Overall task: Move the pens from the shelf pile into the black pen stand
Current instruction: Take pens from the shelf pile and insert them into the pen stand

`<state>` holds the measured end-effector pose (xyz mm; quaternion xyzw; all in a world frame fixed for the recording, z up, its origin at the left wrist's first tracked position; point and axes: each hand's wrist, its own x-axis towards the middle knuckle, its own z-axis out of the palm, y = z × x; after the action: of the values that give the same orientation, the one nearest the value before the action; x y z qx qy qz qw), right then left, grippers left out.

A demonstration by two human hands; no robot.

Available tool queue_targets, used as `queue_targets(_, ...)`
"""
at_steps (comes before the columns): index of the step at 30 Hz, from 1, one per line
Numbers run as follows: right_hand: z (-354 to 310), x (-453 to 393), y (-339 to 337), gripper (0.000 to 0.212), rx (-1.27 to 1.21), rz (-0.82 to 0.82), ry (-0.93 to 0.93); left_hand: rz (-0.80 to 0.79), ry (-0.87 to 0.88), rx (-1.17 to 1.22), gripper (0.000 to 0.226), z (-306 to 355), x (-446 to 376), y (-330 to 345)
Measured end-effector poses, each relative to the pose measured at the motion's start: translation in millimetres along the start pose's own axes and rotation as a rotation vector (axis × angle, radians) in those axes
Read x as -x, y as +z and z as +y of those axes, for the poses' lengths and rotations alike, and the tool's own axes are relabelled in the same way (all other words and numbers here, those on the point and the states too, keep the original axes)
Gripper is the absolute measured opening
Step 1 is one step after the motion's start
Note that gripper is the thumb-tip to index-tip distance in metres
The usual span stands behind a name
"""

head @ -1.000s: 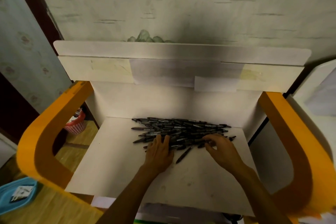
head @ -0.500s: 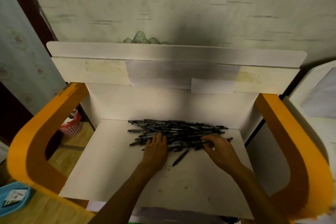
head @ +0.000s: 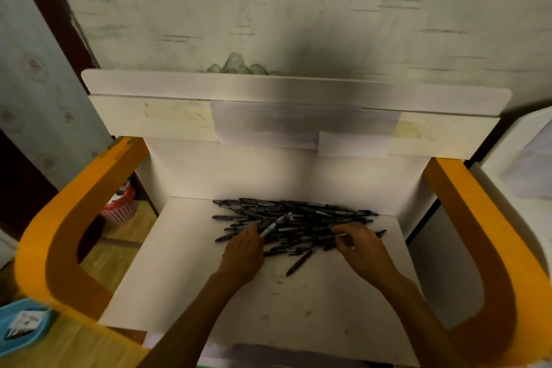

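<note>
From the head view, I see the pile of pens (head: 294,219) lying on the white shelf (head: 191,272), near its back wall, straight ahead of both hands. Most pens lie with the long axis left to right, across my reach. The left hand (head: 243,254) is at the left front edge of the pile, and its fingers seem to pinch one grey-tipped pen (head: 273,225) that tilts up. The right hand (head: 363,248) is at the right front edge with curled fingers on a pen; I cannot tell if it really grips it. One loose pen (head: 300,261) lies diagonal between the hands. The black pen stand is not visible, so I judge each hand must carry away sideways.
</note>
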<state>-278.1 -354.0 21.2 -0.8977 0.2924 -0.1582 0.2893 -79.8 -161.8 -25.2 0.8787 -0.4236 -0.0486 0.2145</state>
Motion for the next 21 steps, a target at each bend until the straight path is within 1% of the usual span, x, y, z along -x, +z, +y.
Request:
queue_targets(2,-1.0,-0.5,3.3,0.027,0.006,-0.009,-0.006,0.150,-0.085,0.091,0.013,-4.2,2.8,-1.9)
queue_targets(4,-2.2,-2.5,7.1,0.027,0.016,-0.019,-0.017,0.302,-0.201,0.163,0.008,-7.2,7.2,-3.8)
queue_targets(5,-3.8,-5.0,9.4,0.027,0.024,-0.027,-0.030,0.372,-0.273,0.244,0.009,-8.5,9.2,-4.9)
queue_targets(7,-9.7,-11.9,13.4,0.027,0.039,-0.040,-0.061,0.518,-0.388,0.467,0.028,-9.2,10.2,-7.1)
queue_targets(8,-13.7,-16.1,15.5,0.026,0.049,-0.039,-0.077,0.606,-0.405,0.586,0.037,-8.2,9.1,-9.4)
queue_targets(9,-18.6,-20.4,17.6,0.026,0.056,-0.037,-0.092,0.690,-0.401,0.688,0.043,-7.8,6.2,-11.1)
queue_targets(11,-29.8,-27.1,21.7,0.026,0.057,-0.032,-0.123,0.800,-0.414,0.798,0.045,-3.9,-1.4,-17.4)
queue_targets(13,-40.0,-30.5,25.5,0.025,0.047,-0.027,-0.145,0.841,-0.443,0.825,0.043,-2.5,-7.2,-22.3)
queue_targets(14,-44.0,-31.0,27.0,0.025,0.043,-0.028,-0.149,0.833,-0.457,0.813,0.040,-5.4,-7.9,-20.9)
queue_targets(19,-51.2,-25.2,31.2,0.025,0.059,-0.044,-0.147,0.672,-0.505,0.759,0.014,-23.8,17.8,10.7)
queue_targets(21,-49.4,-22.7,30.1,0.024,0.058,-0.037,-0.143,0.660,-0.520,0.751,0.015,-22.7,25.0,14.3)
